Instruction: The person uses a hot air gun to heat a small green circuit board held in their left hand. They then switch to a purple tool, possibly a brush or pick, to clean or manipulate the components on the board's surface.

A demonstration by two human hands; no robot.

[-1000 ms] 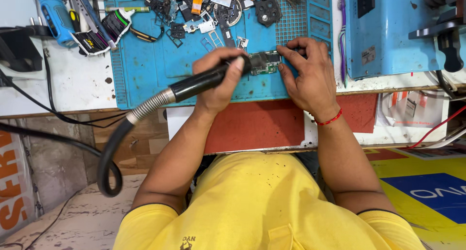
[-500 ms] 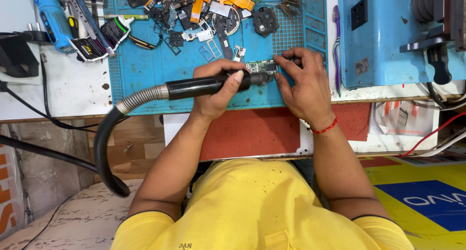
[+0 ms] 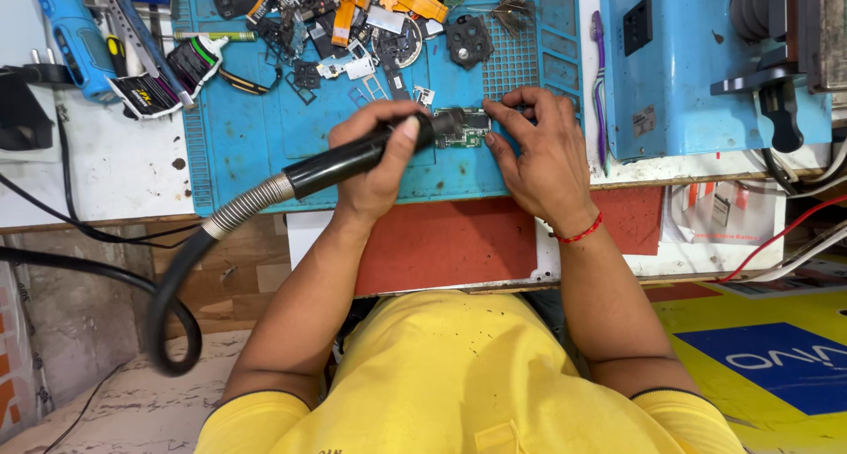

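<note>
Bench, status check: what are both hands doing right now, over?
Left hand gripping black hot-air handpiece, nozzle over small circuit board. Right hand pinning the board on blue work mat. Loose parts piled beyond, clear of it.

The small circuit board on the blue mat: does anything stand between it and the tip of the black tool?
Nothing visible does. The left hand points the black tool directly at the circuit board; the right hand touches only its right edge.

Black-and-white printed packet [image 3: 150, 94] lies flat at the blue mat's upper left edge, beside a roll with a green-striped label [image 3: 196, 59]. Small pale sticker [image 3: 648, 119] on the blue machine's front face. White printed paper with red marks [image 3: 719, 211] under the surface's right edge. Yellow floor sign [image 3: 776, 352] with blue panel, lower right.
</note>
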